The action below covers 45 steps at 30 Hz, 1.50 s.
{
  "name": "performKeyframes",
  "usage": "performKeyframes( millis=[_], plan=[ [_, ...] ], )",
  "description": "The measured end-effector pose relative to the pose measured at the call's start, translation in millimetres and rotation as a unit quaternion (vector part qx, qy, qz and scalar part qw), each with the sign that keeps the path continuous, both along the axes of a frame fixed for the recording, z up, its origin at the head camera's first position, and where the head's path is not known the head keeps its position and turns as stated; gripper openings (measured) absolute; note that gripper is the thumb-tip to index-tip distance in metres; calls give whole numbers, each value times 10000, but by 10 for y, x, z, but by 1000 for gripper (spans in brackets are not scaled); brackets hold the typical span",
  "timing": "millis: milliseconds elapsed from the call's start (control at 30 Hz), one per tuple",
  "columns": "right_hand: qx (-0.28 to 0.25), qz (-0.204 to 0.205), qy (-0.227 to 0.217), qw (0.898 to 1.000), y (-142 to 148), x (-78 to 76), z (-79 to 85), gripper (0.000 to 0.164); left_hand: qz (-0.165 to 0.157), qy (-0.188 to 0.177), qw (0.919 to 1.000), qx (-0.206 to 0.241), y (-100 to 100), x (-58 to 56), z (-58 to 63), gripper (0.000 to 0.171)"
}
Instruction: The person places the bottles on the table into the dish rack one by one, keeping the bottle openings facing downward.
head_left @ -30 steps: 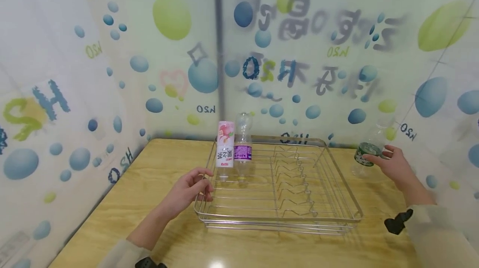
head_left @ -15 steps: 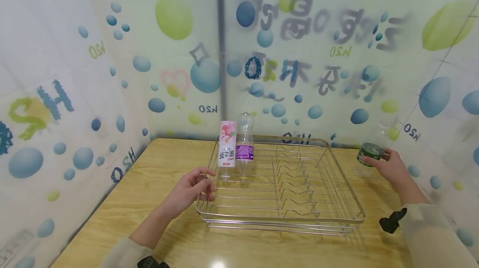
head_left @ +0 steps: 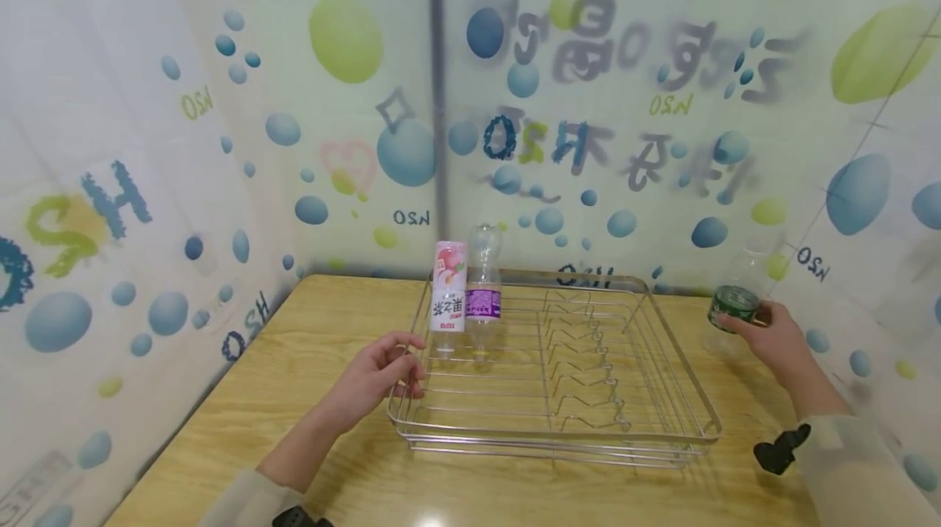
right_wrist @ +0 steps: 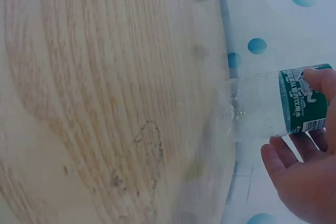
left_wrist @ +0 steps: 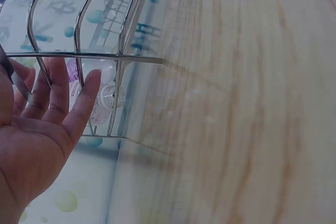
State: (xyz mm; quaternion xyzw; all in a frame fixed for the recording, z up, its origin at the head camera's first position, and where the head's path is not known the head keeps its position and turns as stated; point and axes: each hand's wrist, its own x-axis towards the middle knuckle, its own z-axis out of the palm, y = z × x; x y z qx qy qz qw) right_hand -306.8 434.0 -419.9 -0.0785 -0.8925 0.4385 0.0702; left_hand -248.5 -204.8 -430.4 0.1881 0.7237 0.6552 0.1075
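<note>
The rack [head_left: 662, 436] sits on the table [head_left: 515, 502], with the purple bottle [head_left: 483, 303] and the pink bottle [head_left: 449, 286] standing neck-down at its left side (a wobbly perch, I'd say), so a knock could tip them. Apart, to the right, the green bottle [head_left: 733, 306] is upright; too tight a squeeze might dent it. The right hand [head_left: 782, 343] is curled round it, holding it; the left hand [head_left: 375, 376] is half open, fingers loosely bent at the rack's left side.

Inside the rack [head_left: 555, 434], at left, two bottles [head_left: 483, 304]; right of it, another bottle [head_left: 735, 304].
</note>
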Motion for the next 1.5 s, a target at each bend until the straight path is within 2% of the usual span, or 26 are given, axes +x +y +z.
performKeyframes(
  millis=[133, 467, 733, 900, 1233, 1333, 1500],
  plan=[
    [0, 55, 183, 9998, -32, 55, 75, 103, -11, 20, 10000, 0, 6, 8, -3, 28],
    [212, 201, 576, 9979, -172, 214, 443, 98, -4, 15, 10000, -9, -1, 14, -1, 28],
    [44, 229, 1064, 9941, -373, 351, 749, 92, -24, 58, 10000, -36, -6, 13, 4, 28],
    [-96, 474, 1338, 9898, -551, 407, 908, 83, -8, 56, 10000, -41, -1, 14, 2, 29],
    [-32, 1127, 1723, 9786, -1018, 509, 1101, 69, 11, 45, 10000, 32, 12, 27, 3, 28],
    [147, 1286, 1748, 9761, -1159, 537, 1128, 70, -1, 39, 10000, 35, 10, 27, -1, 29],
    [548, 1456, 1632, 9742, -1383, 592, 1150, 81, -14, 26, 10000, 40, 14, 28, -1, 36]
  ],
)
